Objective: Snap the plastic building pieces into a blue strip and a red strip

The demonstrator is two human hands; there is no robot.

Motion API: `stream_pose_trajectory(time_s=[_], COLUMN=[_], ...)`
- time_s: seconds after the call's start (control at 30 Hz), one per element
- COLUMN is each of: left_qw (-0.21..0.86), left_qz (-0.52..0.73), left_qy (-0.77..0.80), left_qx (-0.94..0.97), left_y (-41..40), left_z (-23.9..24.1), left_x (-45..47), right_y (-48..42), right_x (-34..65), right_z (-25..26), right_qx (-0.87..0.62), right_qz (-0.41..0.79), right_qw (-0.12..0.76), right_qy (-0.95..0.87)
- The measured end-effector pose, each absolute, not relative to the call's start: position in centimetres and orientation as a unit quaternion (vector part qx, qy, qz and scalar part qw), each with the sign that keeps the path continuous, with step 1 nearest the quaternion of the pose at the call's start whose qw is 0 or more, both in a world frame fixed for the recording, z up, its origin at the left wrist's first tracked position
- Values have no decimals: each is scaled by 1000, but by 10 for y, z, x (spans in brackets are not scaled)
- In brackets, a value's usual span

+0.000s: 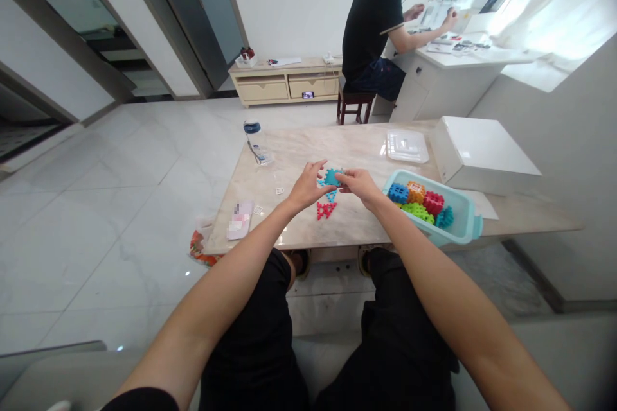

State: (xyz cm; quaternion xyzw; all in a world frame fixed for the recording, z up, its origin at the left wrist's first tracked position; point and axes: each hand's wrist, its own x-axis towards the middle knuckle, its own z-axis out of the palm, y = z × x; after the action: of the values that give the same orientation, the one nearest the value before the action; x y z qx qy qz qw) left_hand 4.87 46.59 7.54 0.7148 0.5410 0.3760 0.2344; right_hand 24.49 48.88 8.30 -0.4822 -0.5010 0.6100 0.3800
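White-walled and tiled, a room (289, 6) is shared with a seated person in black (369, 22), while above a marbled desk (294, 144) a toothed blue piece (331, 177) is pinched by the right hand (359, 183), its fingers closed on the edge. The piece's other side is framed by the left hand (306, 187), fingers curved and parted; whether it is touched cannot be told. Below, light-blue pieces (331, 195) and red pieces (326, 210) are laid out on the desk. Coloured blocks (434, 203) are held in a pale-blue tub (465, 209) at the right, near a clear lid (407, 145) and a white box (486, 148)
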Motion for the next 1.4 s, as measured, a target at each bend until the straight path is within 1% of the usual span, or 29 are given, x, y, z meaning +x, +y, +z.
stream_pose_trajectory(time_s=[0.2, 0.3, 0.37, 0.47, 0.63, 0.73, 0.87, 1.03, 1.4], left_qw=[185, 175, 187, 216, 223, 239, 258, 258, 226], left_qz=[289, 275, 276, 285, 347, 376, 379, 363, 349], left_qy=[502, 507, 510, 512, 530, 510, 482, 501, 496], left_qx=[794, 798, 793, 781, 741, 736, 747, 742, 762], left_y=[465, 465, 463, 459, 457, 456, 455, 454, 457], left_z=[74, 76, 79, 83, 91, 93, 93, 90, 88], left_x=[51, 53, 54, 53, 47, 42, 39, 37, 39], right_y=[486, 486, 485, 485, 482, 478, 476, 477, 474], right_x=[246, 245, 245, 246, 244, 243, 242, 244, 244], right_z=[83, 82, 81, 81, 87, 90, 88, 83, 88], right_qx=[-515, -520, -522, -508, -445, -395, -348, -329, -358], right_qz=[566, 553, 554, 580, 682, 730, 768, 782, 749], right_qw=[324, 315, 311, 311, 327, 318, 314, 302, 310], right_qy=[-556, -570, -569, -556, -479, -459, -436, -435, -463])
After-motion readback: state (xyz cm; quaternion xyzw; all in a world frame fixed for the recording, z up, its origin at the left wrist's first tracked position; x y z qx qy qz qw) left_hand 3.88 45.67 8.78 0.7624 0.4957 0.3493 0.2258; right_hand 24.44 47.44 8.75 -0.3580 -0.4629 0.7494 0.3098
